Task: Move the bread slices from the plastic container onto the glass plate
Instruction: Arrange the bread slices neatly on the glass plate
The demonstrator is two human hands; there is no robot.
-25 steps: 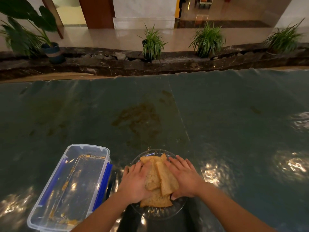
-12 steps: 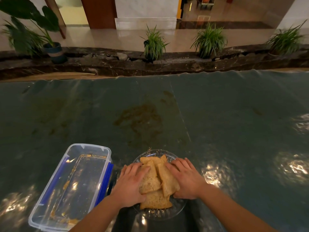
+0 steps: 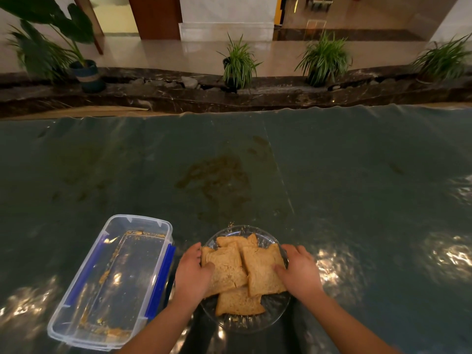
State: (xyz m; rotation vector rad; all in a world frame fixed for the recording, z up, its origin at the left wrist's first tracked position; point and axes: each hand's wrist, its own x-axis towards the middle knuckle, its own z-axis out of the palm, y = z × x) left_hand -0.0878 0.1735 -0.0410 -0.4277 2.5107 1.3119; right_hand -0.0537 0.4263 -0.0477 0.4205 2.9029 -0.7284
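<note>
dim warm light | glare patches on table cover (image 3: 332,272) | fisheye-bent edges

Both hands — left (image 3: 191,272), right (image 3: 300,272) — slid outward off the bread slices (image 3: 242,269).

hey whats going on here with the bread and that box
A person is arranging bread slices on a glass plate. The left hand and right hand rest on opposite sides of the pile. The plastic container, left of the plate, holds only crumbs, so the transfer looks done.
</note>
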